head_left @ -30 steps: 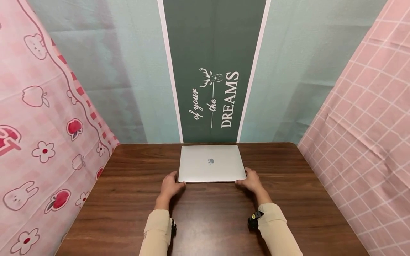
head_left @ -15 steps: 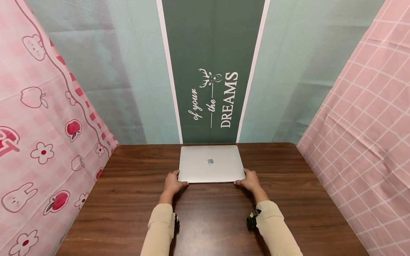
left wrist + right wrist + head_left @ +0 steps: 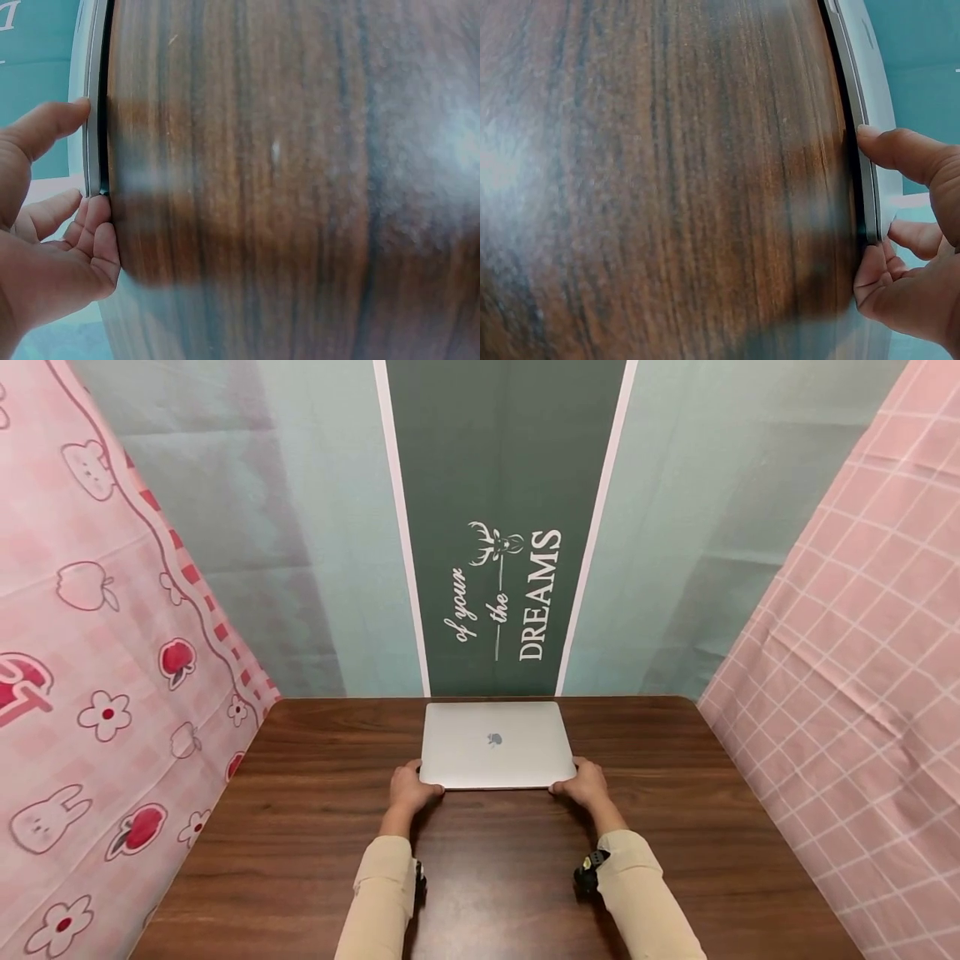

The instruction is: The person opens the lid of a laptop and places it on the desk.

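Observation:
A closed silver laptop (image 3: 497, 747) lies flat on the brown wooden table, its lid logo facing up, close to the back edge. My left hand (image 3: 410, 787) grips its near left corner. In the left wrist view, that thumb touches the front edge of the laptop (image 3: 94, 150) while the curled fingers (image 3: 101, 244) meet the side. At the near right corner, my right hand (image 3: 586, 783) holds the laptop the same way. The right wrist view shows the thumb on the front edge of the laptop (image 3: 866, 176) and the fingers bent against the corner.
The wooden table (image 3: 300, 827) spreads out on both sides and in front of the laptop. Behind it hangs a green curtain (image 3: 495, 452) with white lettering. Pink patterned cloth (image 3: 127, 735) borders the left, and pink checked cloth (image 3: 847, 652) the right.
My left hand has shifted right, closing in on the laptop's near left corner. The right hand barely moves. The laptop stays in about the same place.

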Motion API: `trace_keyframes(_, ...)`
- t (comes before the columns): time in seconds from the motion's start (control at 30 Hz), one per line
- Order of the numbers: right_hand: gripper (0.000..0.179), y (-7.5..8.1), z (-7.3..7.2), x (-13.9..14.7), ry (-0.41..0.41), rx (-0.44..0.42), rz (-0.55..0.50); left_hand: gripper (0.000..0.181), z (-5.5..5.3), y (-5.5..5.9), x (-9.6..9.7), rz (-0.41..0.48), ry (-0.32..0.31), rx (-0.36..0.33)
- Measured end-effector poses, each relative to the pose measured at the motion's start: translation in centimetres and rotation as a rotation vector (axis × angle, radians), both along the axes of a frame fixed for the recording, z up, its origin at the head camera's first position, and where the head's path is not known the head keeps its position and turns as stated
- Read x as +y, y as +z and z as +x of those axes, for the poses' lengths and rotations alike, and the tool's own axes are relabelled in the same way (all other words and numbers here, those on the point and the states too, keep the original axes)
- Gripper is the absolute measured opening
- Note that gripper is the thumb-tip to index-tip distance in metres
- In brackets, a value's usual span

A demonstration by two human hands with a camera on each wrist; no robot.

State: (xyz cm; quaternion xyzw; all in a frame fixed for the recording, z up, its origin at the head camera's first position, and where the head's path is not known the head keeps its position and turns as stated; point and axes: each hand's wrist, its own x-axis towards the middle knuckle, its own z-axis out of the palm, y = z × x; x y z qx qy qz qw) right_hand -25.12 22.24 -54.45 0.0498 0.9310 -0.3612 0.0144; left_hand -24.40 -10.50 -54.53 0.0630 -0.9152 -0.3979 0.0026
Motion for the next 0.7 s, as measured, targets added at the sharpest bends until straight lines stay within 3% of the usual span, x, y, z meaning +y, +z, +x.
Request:
trace_keyframes(0.33, 0.077, 0.3, 0.5, 0.0, -0.011, -0.016, 0.001, 0.076, 0.2, 0.3, 0.0, -0.004, 0.001, -0.023)
trace_keyframes(0.7, 0.077, 0.0, 2.5, 0.3, 0.010, 0.009, 0.038, 0.074, 2.0, 0.7, 0.0, -0.015, -0.026, -0.025)
